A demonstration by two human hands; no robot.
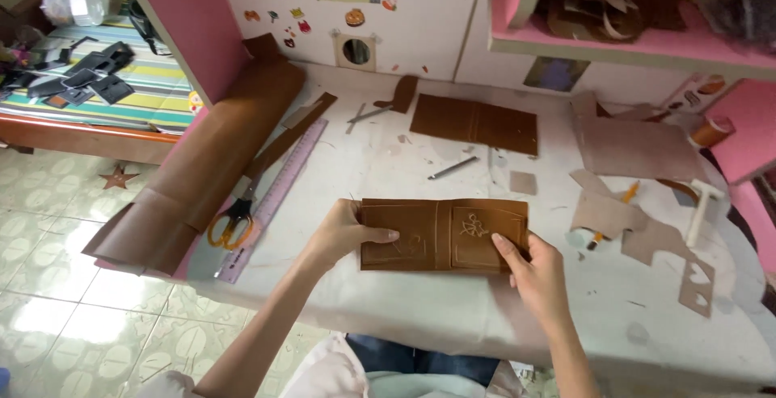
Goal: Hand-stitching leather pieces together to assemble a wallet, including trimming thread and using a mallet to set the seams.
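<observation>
A white table (388, 285) is seen from above, strewn with leatherwork. Along its left edge a large roll of brown leather (210, 164) is laid, with a lilac ruler (279, 192) and yellow-handled scissors (232, 222) just beside it. Farther back a second flat brown leather panel (474, 123) is lying, and to the right pale paper patterns (634, 151) are scattered, with a white mallet (702, 208) near them.

Near the table's front edge an opened brown leather wallet piece (443, 234) is held flat, a line design being visible on its right half and fainter marks on its left. It is gripped at its left end by the left hand (343, 232), thumb on top and the other fingers hidden beneath. Its right end is pinched by the right hand (537, 273), the index finger lying across the face.

The step in hand is judged to be one of inspection or alignment of the folded piece, since no tool is being held. Whatever is done to it first would call for the piece to be kept square and flat, and for one hand to be freed if a tool, such as the small metal one (453, 168) lying just behind, were wanted.
</observation>
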